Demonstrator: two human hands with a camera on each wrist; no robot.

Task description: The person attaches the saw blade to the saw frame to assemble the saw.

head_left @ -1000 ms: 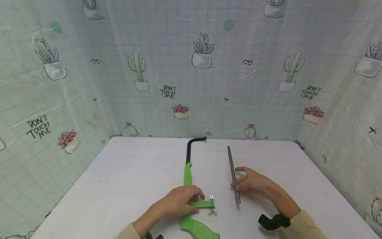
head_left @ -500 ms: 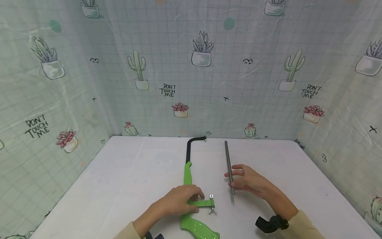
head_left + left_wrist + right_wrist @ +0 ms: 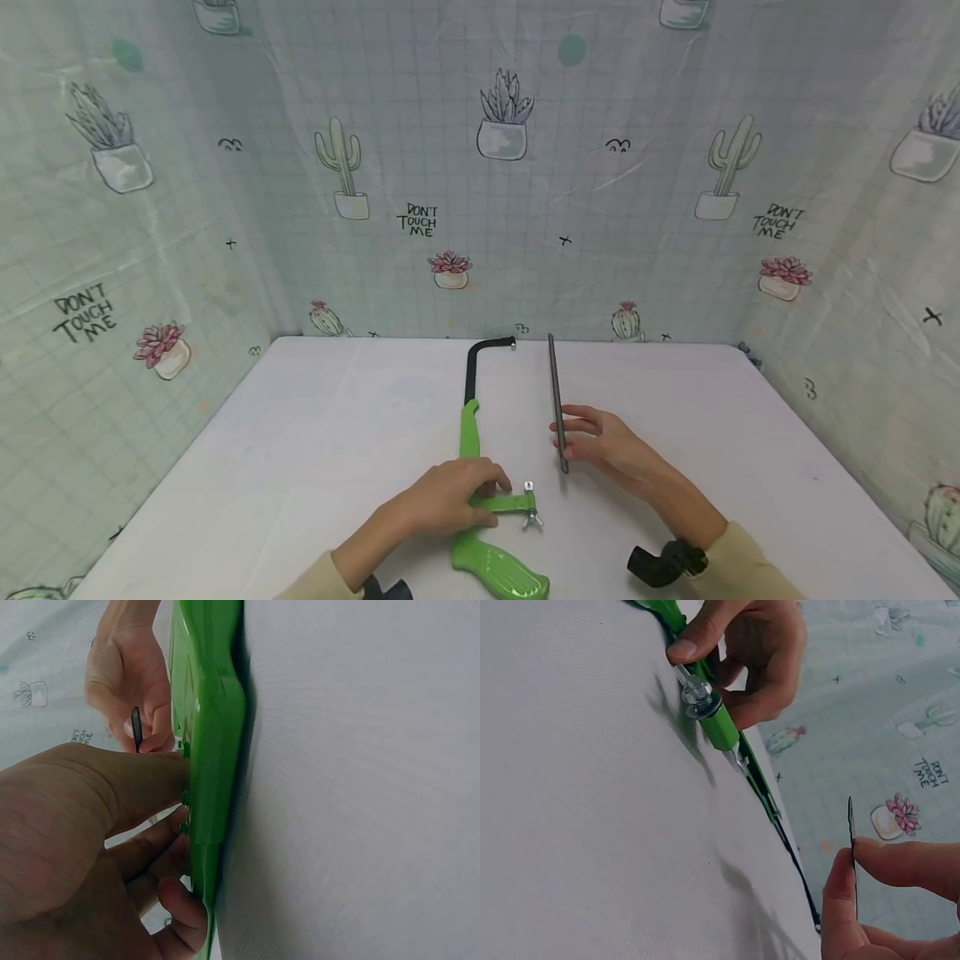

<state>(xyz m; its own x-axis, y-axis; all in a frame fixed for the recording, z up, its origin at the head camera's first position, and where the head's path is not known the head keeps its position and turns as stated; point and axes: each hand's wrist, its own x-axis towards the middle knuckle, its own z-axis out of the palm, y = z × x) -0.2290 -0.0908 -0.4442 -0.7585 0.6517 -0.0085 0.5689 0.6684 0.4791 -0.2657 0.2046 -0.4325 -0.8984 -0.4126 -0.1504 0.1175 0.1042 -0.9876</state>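
Observation:
A hacksaw frame (image 3: 469, 433) with a green body, green handle and black front bar lies on the table, its handle toward the person. My left hand (image 3: 448, 498) grips it near the green cross arm, which ends in a metal wing nut (image 3: 532, 520). To its right, my right hand (image 3: 609, 448) pinches a thin dark hacksaw blade (image 3: 557, 387) between thumb and fingers, held roughly parallel to the frame. Seen from the right wrist, the blade (image 3: 851, 817) is edge-on between thumb and fingertip. In the left wrist view, my left thumb and fingers lie along the green body (image 3: 214, 727).
A white table (image 3: 337, 433) spreads under both hands. Behind and beside it hangs a cactus-print sheet (image 3: 408, 167). A black wrist mount (image 3: 667, 563) sits at the right sleeve, and another black mount (image 3: 388, 590) is by the left wrist.
My right hand has carried the blade leftward and slightly farther from the person, closer to the frame. My left hand has kept its grip, and the head view has shifted a little.

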